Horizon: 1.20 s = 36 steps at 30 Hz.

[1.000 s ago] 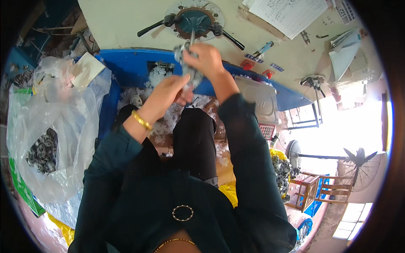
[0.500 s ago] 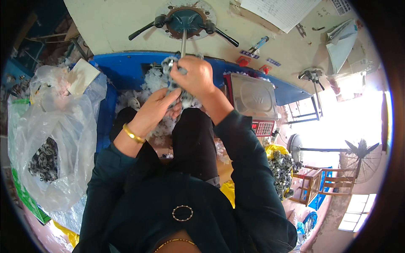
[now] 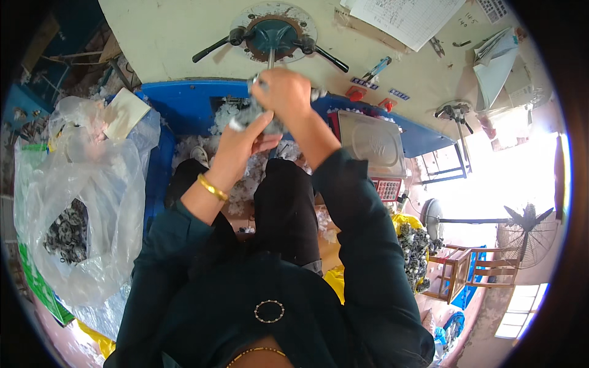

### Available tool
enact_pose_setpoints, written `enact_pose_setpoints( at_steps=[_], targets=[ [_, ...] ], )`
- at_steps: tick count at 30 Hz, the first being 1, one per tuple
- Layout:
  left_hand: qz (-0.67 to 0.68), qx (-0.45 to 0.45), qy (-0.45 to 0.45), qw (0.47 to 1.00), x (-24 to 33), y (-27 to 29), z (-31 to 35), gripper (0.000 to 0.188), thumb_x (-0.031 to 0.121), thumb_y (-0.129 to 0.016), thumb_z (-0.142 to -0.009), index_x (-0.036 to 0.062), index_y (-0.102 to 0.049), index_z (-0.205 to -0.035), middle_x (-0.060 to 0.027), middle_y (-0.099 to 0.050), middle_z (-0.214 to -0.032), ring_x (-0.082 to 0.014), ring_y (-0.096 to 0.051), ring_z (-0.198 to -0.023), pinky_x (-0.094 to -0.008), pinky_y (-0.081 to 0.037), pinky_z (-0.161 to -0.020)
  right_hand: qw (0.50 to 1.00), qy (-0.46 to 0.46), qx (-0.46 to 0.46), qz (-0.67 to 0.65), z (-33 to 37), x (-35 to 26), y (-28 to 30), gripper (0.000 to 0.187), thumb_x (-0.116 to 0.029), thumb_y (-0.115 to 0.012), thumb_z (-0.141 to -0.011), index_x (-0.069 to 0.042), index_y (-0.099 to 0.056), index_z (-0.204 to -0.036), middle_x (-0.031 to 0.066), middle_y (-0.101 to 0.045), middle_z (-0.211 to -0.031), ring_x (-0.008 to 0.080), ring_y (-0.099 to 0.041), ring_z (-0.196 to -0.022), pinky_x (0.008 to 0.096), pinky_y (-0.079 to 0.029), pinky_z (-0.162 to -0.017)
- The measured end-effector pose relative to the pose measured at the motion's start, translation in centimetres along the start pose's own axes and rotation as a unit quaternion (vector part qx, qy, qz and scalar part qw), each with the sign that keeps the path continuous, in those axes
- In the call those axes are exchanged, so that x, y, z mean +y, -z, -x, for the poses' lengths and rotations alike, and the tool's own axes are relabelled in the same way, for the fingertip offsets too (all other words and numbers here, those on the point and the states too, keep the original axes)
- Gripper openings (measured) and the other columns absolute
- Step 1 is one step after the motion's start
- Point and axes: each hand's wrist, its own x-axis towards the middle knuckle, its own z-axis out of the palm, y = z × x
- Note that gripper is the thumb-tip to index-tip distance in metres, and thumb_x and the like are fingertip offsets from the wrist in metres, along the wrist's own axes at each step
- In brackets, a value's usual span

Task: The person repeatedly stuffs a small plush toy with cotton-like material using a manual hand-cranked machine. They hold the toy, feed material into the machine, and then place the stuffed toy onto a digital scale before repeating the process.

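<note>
Both hands have risen toward the press since the earlier frames, and the right hand (image 3: 285, 92) now sits just under the spindle, higher than it was a moment ago.

A pale bench (image 3: 184, 34) fills the top of the view, carrying the press (image 3: 272, 27) with its two black-knobbed handles spread left and right. Below it runs a blue tray (image 3: 184, 95) heaped with white scraps (image 3: 230, 113). On the person's left slumps a clear bag (image 3: 92, 208) with dark grey pieces inside. On the right, a metal scale (image 3: 371, 144) stands against the tray, with a yellow sack (image 3: 417, 245) of grey parts lower down.

The right hand is closed over the top of a small grey part (image 3: 254, 113), fingers curled round it directly beneath the press rod. The left hand (image 3: 242, 138) comes up from below, a gold bangle (image 3: 212, 187) on its wrist, and its fingers and thumb pinch the same part from underneath. The part is thus held between both hands, above the tray and close under the press; its exact shape is too hidden to make out.
</note>
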Motion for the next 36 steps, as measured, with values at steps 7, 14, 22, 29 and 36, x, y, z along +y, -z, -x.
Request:
enact_pose_setpoints(
  at_steps=[7,14,22,29,36],
  targets=[
    [0.128,-0.014,0.108,0.986,0.5,0.0,-1.7,0.040,0.030,-0.059,-0.092,0.0004,-0.051,-0.117,-0.0160,-0.063,-0.106,-0.0264,-0.069,-0.086,-0.0364,-0.059,-0.077,1.000,0.018,0.019,0.009,-1.1,0.7,-0.9,0.026,-0.035,-0.059,-0.075,-0.011,-0.068,-0.075,0.0063,-0.066,-0.078,0.0293,-0.064,-0.077,0.0424,-0.051,-0.065],
    [0.236,-0.101,0.159,0.953,0.9,1.3,-5.6,0.023,0.011,-0.052,-0.091,-0.0098,-0.053,-0.100,-0.0235,-0.060,-0.093,-0.0275,-0.064,-0.080,-0.0326,-0.057,-0.070,0.999,0.022,0.027,-0.029,-3.2,1.2,-1.0,0.025,-0.033,-0.058,-0.075,-0.011,-0.068,-0.073,0.0090,-0.066,-0.077,0.0300,-0.064,-0.073,0.0428,-0.052,-0.063],
    [0.155,-0.112,0.160,0.968,-0.8,3.6,-3.6,0.026,0.002,-0.062,-0.088,-0.0025,-0.052,-0.111,-0.0137,-0.060,-0.093,-0.0186,-0.059,-0.071,-0.0269,-0.051,-0.056,0.992,0.055,0.084,-0.074,-0.1,-0.6,-0.2,0.022,-0.033,-0.061,-0.073,-0.012,-0.068,-0.068,0.0090,-0.064,-0.069,0.0308,-0.064,-0.067,0.0450,-0.052,-0.063],
    [0.033,-0.088,0.138,0.986,2.3,-0.1,-6.6,0.014,0.007,-0.064,-0.088,-0.0033,-0.055,-0.087,-0.0059,-0.054,-0.079,-0.0075,-0.046,-0.057,-0.0224,-0.034,-0.043,0.996,-0.078,0.031,-0.026,-5.3,2.2,-2.2,0.024,-0.032,-0.061,-0.075,-0.010,-0.070,-0.079,0.0126,-0.068,-0.078,0.0313,-0.066,-0.077,0.0434,-0.052,-0.064],
    [-0.166,-0.033,0.084,0.982,1.3,0.5,-1.0,0.019,0.010,-0.065,-0.086,0.0006,-0.049,-0.090,0.0014,-0.043,-0.061,-0.0053,-0.033,-0.046,-0.0230,-0.022,-0.041,0.992,-0.106,0.020,-0.064,-0.5,0.0,0.2,0.026,-0.031,-0.061,-0.076,-0.006,-0.069,-0.079,0.0153,-0.066,-0.077,0.0342,-0.064,-0.077,0.0438,-0.051,-0.066]
  ],
)
